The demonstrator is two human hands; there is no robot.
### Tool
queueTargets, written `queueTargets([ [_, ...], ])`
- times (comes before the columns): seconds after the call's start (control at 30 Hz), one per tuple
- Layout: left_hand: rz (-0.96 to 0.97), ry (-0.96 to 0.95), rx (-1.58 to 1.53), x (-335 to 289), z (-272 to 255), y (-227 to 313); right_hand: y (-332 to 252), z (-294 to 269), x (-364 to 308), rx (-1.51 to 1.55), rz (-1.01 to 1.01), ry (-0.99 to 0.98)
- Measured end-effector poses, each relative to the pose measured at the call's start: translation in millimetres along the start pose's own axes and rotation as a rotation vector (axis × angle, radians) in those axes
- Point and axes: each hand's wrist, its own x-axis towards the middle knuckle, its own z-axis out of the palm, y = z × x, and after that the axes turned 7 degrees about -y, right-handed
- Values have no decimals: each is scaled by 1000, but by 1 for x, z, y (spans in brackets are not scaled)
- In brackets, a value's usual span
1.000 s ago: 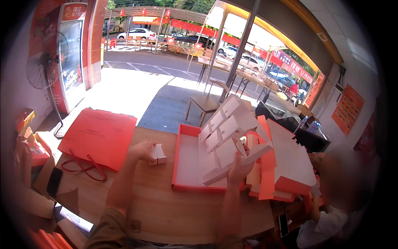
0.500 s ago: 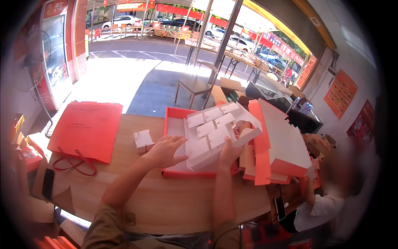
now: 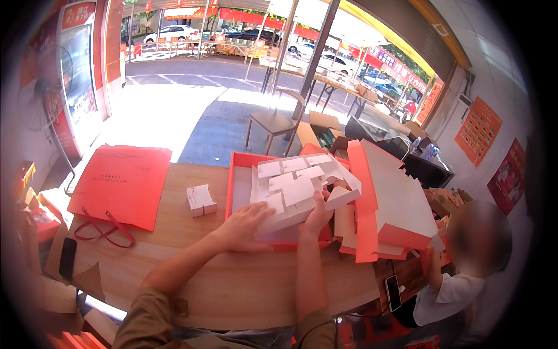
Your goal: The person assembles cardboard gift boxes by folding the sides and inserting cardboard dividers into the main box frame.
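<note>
A white cardboard insert with folded, raised compartments is held at a tilt over the red box base on the table. My left hand grips its near left corner, fingers over the edge. At its near right side my right hand holds the edge, thumb up on the white card and the other fingers partly hidden beneath. Part of the box base's pale inside shows to the left of the insert. A small white box sits on the table left of the red base.
A red paper bag with ribbon handles lies at the left of the wooden table. To the right stands a red and white lid beside loose cardboard. Another person is at the right, near a phone. Beyond the table is a chair.
The insert has shifted slightly left and lies flatter over the red base. My left hand, held apart from it before, has come down onto its near left corner.
</note>
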Motion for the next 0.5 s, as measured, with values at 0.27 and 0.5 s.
queueTargets([
  [0.27,-216,95,-406,10,8,-30,-8,17,-8,-53,21,41],
  [0.5,-299,-28,-650,33,5,-31,-11,14,-6,-67,54,-7],
])
